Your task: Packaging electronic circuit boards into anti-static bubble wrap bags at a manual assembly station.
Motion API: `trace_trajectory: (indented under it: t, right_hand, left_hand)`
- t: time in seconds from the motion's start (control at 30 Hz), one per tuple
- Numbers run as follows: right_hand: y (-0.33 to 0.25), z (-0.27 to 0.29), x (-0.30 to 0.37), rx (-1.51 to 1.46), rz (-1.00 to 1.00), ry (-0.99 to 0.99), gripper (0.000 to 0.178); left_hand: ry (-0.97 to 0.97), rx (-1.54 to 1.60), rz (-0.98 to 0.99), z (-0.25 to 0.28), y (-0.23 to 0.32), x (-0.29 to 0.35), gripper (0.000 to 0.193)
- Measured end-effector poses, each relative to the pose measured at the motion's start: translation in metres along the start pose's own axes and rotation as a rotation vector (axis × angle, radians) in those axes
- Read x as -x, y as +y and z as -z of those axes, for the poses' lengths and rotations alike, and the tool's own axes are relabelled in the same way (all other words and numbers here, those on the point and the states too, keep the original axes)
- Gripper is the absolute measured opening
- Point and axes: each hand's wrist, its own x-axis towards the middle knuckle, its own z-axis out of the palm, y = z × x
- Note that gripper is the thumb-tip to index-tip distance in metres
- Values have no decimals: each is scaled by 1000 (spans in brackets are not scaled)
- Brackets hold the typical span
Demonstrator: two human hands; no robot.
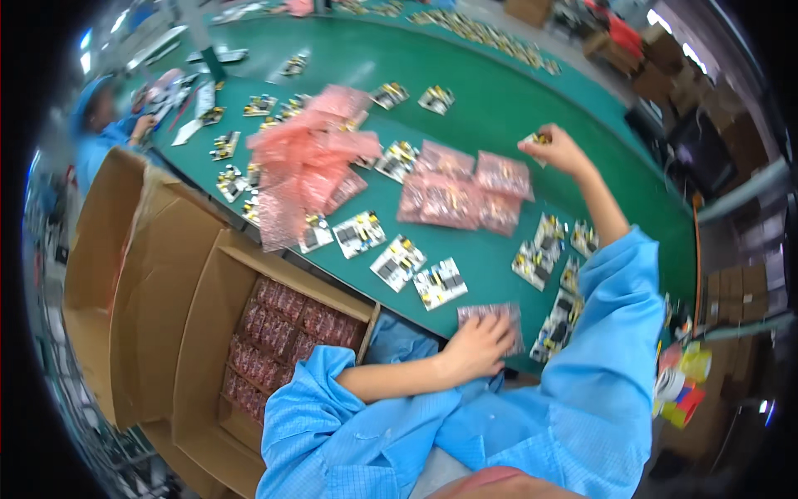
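At the near edge of the table, my left hand [478, 349] lies with its fingers spread on top of a pink bubble bag [490, 314]. Most of that bag is hidden under the fingers. My right arm reaches far out to the right, and my right hand [559, 151] pinches a small circuit board [539, 139] above the green table [611, 187]. Between my arms rests a group of filled pink bubble bags [445, 195]. Bare circuit boards [399, 262] lie in front of them, and more boards [540, 254] sit beside my right sleeve.
A heap of empty-looking pink bubble bags [307, 158] covers the left of the table among scattered boards. An opened cardboard box [195, 333] with packed pink bags [278, 333] stands at my left. Beyond it, a person in blue [104, 125] works at the table.
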Motion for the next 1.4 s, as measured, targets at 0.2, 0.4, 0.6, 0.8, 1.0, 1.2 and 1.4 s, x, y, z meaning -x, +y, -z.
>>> trace_trajectory:
  t: [0.2, 0.4, 0.6, 0.8, 1.0, 1.2, 1.4]
  right_hand:
    - [-85, 58, 174, 26, 171, -194, 77]
    - [-58, 33, 272, 126, 283, -374, 87]
    - [-37, -9, 296, 142, 366, -290, 67]
    - [-38, -25, 292, 31, 358, -287, 52]
    - [-16, -16, 287, -19, 489, -426, 81]
    - [-20, -21, 282, 51, 398, -569, 81]
    - [-15, -25, 281, 2, 397, -541, 77]
  left_hand:
    - [-67, 26, 67, 16, 0, 3, 72]
    - [-53, 27, 205, 19, -3, -6, 60]
    - [-16, -38, 266, 17, 1, -8, 51]
    - [29, 5, 341, 19, -2, -8, 41]
    - [68, -17, 347, 18, -5, -12, 32]
    - [106, -30, 365, 15, -6, -14, 22]
    - [114, 1, 380, 13, -9, -16, 21]
